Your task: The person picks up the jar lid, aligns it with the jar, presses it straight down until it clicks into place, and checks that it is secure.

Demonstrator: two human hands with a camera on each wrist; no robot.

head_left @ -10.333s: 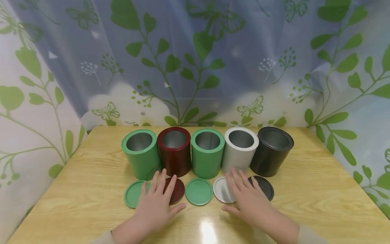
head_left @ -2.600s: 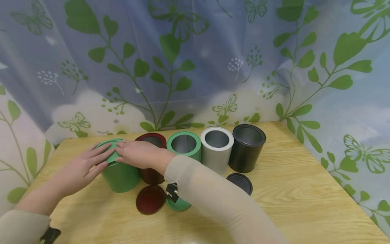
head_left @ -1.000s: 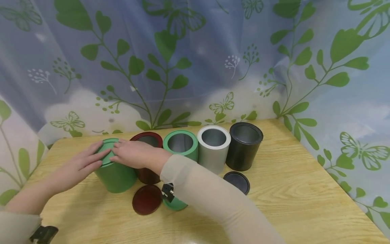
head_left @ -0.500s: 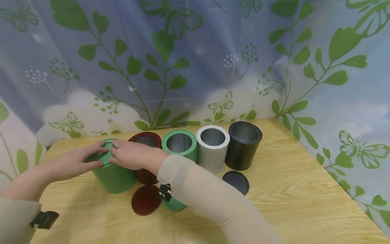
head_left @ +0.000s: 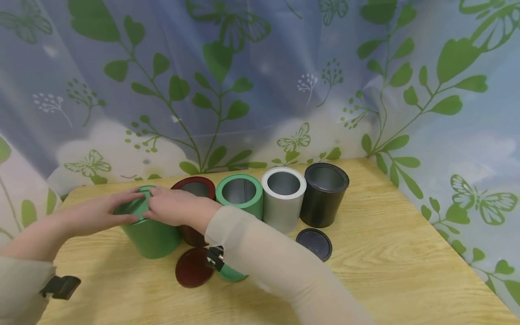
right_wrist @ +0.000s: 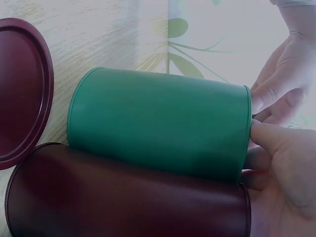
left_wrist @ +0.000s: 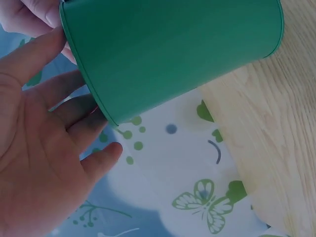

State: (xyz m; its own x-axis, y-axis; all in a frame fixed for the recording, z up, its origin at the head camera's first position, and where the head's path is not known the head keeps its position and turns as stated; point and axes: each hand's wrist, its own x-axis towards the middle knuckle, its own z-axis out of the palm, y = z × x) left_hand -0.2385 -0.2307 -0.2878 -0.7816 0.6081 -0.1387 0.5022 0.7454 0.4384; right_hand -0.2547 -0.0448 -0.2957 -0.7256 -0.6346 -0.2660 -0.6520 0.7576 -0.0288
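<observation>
A green lid [head_left: 137, 207] sits on top of the leftmost green can [head_left: 152, 237], which stands upright. My left hand [head_left: 95, 212] touches the lid's left side with fingers stretched over it. From the right, my right hand [head_left: 172, 206] rests its fingertips on the same lid. In the left wrist view, the left hand [left_wrist: 44, 158] shows its palm, fingers reaching over the top edge of the green can [left_wrist: 168, 49]. Fingers of the right hand [right_wrist: 291, 168] lie at that top edge in the right wrist view; their tips are partly hidden.
A dark red can [head_left: 197, 234], second green can [head_left: 253, 208], white can [head_left: 280, 214] and black can [head_left: 322, 205] stand open in a row. In front lie a dark red lid [head_left: 194, 269], a partly covered green lid [head_left: 232, 273] and a black lid [head_left: 314, 243]. A patterned curtain hangs behind.
Ten seconds ago the leftmost green lid lay on the table; now it is on the can. Over the last second, my left hand has shifted slightly and the hands stay on the lid.
</observation>
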